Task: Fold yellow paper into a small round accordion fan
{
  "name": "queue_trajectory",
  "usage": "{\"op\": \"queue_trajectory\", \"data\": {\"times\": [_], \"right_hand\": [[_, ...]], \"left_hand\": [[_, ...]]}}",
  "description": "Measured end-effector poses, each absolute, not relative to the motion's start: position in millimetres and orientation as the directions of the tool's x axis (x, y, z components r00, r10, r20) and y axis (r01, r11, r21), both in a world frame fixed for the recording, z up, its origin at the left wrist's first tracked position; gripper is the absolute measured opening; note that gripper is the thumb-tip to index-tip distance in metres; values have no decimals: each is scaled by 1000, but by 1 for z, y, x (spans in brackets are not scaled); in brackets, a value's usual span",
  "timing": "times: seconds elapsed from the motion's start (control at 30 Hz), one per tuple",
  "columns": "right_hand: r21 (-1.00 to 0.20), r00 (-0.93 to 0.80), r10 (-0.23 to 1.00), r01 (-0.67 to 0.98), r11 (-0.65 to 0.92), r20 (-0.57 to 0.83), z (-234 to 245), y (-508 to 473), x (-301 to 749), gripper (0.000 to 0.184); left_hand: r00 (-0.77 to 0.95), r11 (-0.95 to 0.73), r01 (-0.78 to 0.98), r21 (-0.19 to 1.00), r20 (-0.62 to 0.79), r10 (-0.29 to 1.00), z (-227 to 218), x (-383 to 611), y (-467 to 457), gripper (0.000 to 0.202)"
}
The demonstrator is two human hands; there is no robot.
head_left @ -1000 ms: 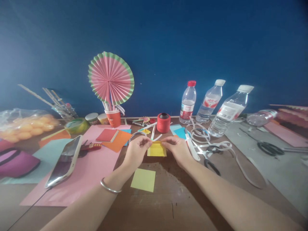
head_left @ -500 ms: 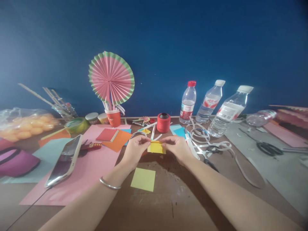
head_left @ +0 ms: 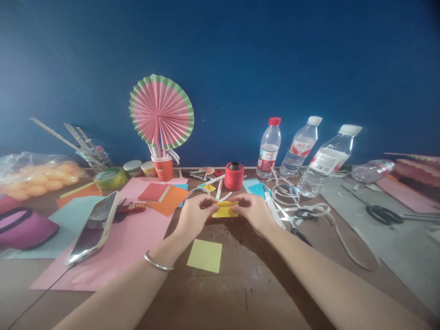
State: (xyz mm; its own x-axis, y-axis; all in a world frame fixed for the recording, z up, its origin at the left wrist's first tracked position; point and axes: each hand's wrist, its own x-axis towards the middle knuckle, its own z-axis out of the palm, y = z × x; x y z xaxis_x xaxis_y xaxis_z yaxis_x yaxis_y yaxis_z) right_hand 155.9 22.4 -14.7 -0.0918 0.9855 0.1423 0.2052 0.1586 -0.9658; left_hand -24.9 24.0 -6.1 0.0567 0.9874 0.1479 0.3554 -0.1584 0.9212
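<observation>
Pinching a folded yellow paper (head_left: 225, 211) over the middle of the bench (head_left: 233, 293): left hand (head_left: 196, 211) grips its left end, right hand (head_left: 254, 213) its right, fingertips closed on both. Pale yellow-green square (head_left: 205, 255) flat, nearer. Red spool (head_left: 234, 178) upright, just beyond. To the right, black-handled scissors (head_left: 301, 237) among white strips (head_left: 319, 207). Left, smartphone (head_left: 92, 229). Far left, pink-and-green pleated fan (head_left: 161, 112) above paper cup (head_left: 162, 169). Far right, three bottles (head_left: 299, 149) standing.
</observation>
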Motion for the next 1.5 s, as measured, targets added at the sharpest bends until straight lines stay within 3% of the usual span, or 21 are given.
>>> {"op": "queue_trajectory", "data": {"times": [0.27,0.53,0.9,1.07,1.33,1.5], "right_hand": [[-950,-26,984,256,177,176,-12,20,154,15],[-960,-37,984,213,181,177,-10,20,153,15],[-992,-62,991,6,123,122,-15,20,152,15],[-980,-65,991,157,125,116,-10,18,154,27],[-928,-84,971,286,240,226,-11,19,154,15],[-965,-91,981,182,188,174,-14,18,151,14]], "left_hand": [[82,-248,433,867,236,968,-2,-21,19,12],[98,-96,167,981,81,992,-1,-16,21,16],[102,-56,18,998,54,993,-4,-20,23,10],[74,-102,102,990,95,993,-5,-20,24,25],[44,-165,249,954,159,986,-9,-21,26,20],[84,-115,265,957,96,992,-1,-18,20,16]]}}
